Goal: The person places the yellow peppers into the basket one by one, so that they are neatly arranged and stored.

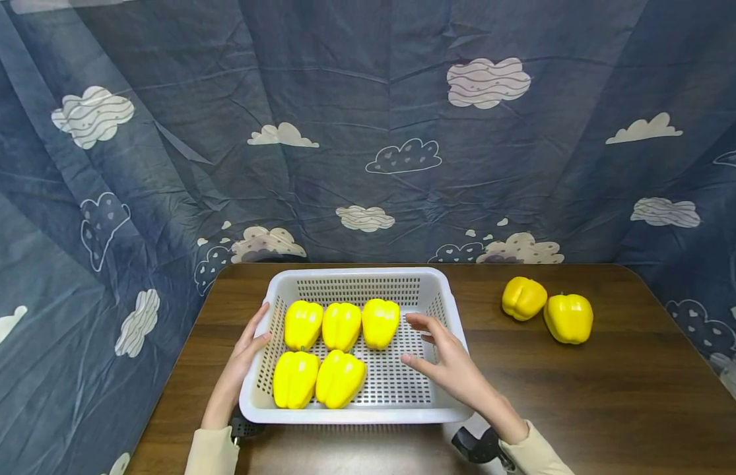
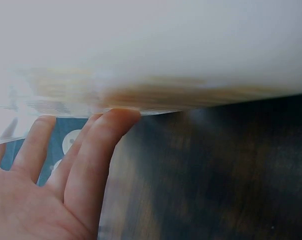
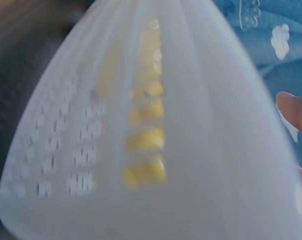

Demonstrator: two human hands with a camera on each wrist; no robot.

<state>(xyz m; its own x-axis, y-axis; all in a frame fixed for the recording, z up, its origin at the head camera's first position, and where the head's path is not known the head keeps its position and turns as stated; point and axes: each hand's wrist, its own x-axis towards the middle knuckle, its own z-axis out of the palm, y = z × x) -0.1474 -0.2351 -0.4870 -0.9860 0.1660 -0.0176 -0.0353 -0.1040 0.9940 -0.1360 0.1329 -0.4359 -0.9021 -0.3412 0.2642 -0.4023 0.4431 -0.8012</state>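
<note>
A white perforated plastic basket (image 1: 397, 415) sits on the table with several yellow bell peppers in its left and middle part. Three stand in the back row, the rightmost pepper (image 1: 381, 324) among them; two lie in front, one a pepper (image 1: 340, 379) beside the bare grid. My left hand (image 1: 239, 359) rests along the basket's left side, its extended fingertips against the outer wall (image 2: 156, 50) in the left wrist view. Over the basket's right part hovers my right hand (image 1: 447, 363), thumb and fingers spread apart, holding nothing. Its fingertips are a little right of the back row's rightmost pepper.
Two more yellow bell peppers, a smaller one (image 1: 524, 298) and a larger one (image 1: 569, 319), lie side by side on the brown wooden table (image 1: 581, 409), right of the basket. Behind the table hangs a dark blue curtain (image 1: 344, 185) with cloud prints.
</note>
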